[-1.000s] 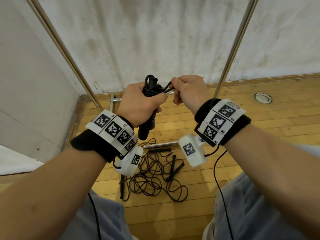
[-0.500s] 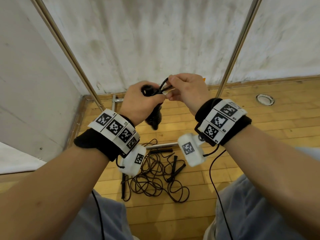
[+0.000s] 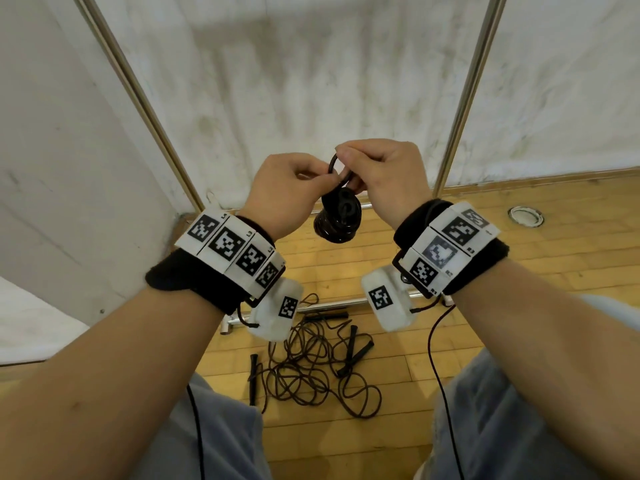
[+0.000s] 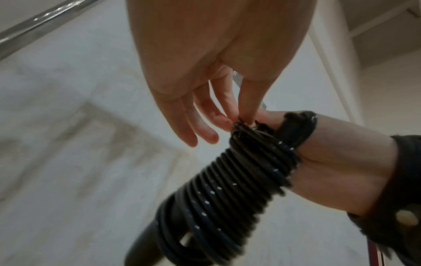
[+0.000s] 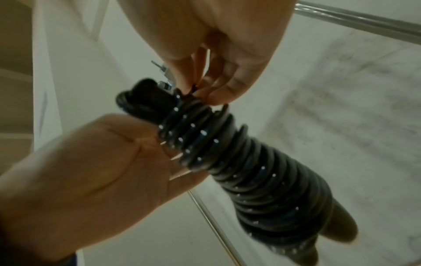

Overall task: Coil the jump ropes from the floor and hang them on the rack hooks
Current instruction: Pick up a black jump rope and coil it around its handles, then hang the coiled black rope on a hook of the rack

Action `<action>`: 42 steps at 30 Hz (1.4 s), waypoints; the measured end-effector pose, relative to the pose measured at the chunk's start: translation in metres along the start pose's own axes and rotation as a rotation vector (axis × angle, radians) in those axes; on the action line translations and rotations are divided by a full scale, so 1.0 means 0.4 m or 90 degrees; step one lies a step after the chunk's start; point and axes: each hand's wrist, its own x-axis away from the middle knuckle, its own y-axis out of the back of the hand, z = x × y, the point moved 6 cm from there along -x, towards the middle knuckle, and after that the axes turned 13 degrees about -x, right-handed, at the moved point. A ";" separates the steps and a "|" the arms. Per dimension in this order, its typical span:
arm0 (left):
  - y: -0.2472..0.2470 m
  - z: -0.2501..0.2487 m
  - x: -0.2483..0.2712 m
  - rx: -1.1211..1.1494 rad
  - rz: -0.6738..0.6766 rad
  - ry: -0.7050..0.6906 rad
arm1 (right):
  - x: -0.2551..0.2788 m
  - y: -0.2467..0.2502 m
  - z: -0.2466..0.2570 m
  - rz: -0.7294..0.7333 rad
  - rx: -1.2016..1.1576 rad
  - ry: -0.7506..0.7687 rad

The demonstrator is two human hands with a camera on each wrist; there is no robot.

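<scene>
Wooden flooring (image 3: pixel 519 327) below a stained white wall carried a tangled pile of jump ropes (image 3: pixel 311 368), while above it the left hand (image 3: pixel 287 192) pinched the coiled jump rope (image 3: pixel 337 220) at its top and the right hand (image 3: pixel 384 178) pinched its free loop.

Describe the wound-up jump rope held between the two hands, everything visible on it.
The coiled jump rope is black, glossy cord wrapped in many tight turns around its own dark handles, whose ends poke out below. It hangs in the air above the wooden floor. A small loop stands free at the top. The left hand and the right hand both pinch the cord at that top end with their fingertips; nothing else touches it.
</scene>
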 end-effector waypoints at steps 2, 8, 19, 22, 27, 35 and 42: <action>0.021 -0.029 0.003 0.009 -0.011 -0.019 | 0.005 0.007 0.032 0.000 -0.022 0.009; 0.110 -0.165 -0.015 -0.005 -0.092 -0.104 | -0.013 -0.007 0.174 0.033 -0.062 0.040; 0.372 -0.432 -0.171 0.033 -0.244 -0.205 | -0.221 -0.066 0.550 0.003 -0.039 0.152; 0.435 -0.467 -0.226 0.078 -0.268 -0.197 | -0.283 -0.103 0.612 0.005 -0.027 0.177; 0.513 -0.510 -0.311 0.077 -0.316 -0.211 | -0.398 -0.146 0.681 -0.007 -0.008 0.231; 0.593 -0.556 -0.442 0.023 -0.381 -0.221 | -0.562 -0.202 0.733 -0.015 0.041 0.281; 0.626 -0.561 -0.541 0.009 -0.408 -0.163 | -0.680 -0.219 0.736 -0.055 0.092 0.284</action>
